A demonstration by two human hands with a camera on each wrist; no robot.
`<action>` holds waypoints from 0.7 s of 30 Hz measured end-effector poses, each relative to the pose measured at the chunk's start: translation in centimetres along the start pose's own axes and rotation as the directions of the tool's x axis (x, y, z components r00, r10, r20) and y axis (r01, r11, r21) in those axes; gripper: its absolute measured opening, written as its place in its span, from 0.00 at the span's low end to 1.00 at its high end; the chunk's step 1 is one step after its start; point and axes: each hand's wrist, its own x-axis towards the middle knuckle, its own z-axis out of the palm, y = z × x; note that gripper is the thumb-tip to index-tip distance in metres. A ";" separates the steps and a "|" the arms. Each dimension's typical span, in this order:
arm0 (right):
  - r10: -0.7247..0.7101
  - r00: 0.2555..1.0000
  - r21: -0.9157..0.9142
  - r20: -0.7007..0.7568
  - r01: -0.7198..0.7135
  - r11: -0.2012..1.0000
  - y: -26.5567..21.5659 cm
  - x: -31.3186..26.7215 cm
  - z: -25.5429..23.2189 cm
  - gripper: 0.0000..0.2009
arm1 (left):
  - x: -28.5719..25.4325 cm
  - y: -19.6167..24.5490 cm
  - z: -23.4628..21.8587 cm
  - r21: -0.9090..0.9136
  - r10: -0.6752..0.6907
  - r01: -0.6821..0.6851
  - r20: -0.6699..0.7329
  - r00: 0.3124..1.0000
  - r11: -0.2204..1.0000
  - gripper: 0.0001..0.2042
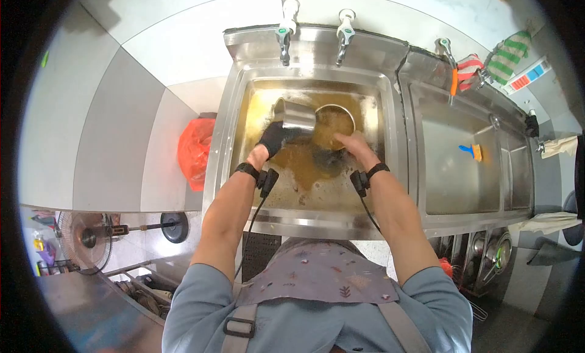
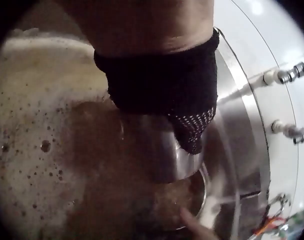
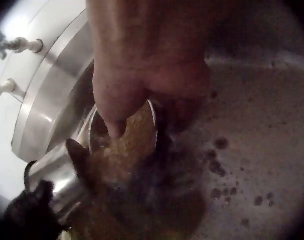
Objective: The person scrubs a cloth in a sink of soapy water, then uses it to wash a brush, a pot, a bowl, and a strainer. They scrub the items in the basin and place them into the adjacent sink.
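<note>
In a sink [image 1: 393, 139] with murky brown liquid, the black-gloved left hand [image 1: 274, 138] grips a steel pot [image 1: 298, 117] tipped on its side. The glove [image 2: 162, 85] lies over the steel wall [image 2: 164, 160] in the left wrist view. Just to the right, the bare right hand [image 1: 356, 147] holds a round, thin-rimmed vessel [image 1: 352, 112], brownish inside. In the right wrist view, the thumb of the right hand [image 3: 147, 82] reaches over the vessel's rim [image 3: 156, 125]; its other fingers are partly hidden in shadow. Something dark lies below that hand, its shape unclear.
Two taps [image 1: 284, 42] stand behind the sink. A second basin [image 1: 451, 191] on the right holds a blue-and-orange brush [image 1: 472, 151]. An orange-tipped tap [image 1: 453, 82] and striped cloths [image 1: 510, 55] are behind it. A red bag [image 1: 195, 155] sits left; a fan [image 1: 85, 238] stands lower left.
</note>
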 end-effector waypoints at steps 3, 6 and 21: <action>-0.249 0.964 -0.068 0.096 0.256 0.964 -1.9 -4.7 -0.3 0.28 | -0.3 0.5 -1.3 0.146 0.086 -0.043 -0.309 0.947 0.988 0.21; -0.229 0.936 -0.482 0.269 0.336 0.809 1.4 -3.8 2.0 0.32 | -1.7 2.8 -2.9 -0.333 -0.367 0.254 -0.341 0.865 0.908 0.33; -0.254 0.895 0.116 0.366 0.228 0.967 -5.8 -8.7 2.2 0.18 | -2.5 0.4 2.6 -0.725 -0.663 0.424 -0.059 0.747 0.542 0.30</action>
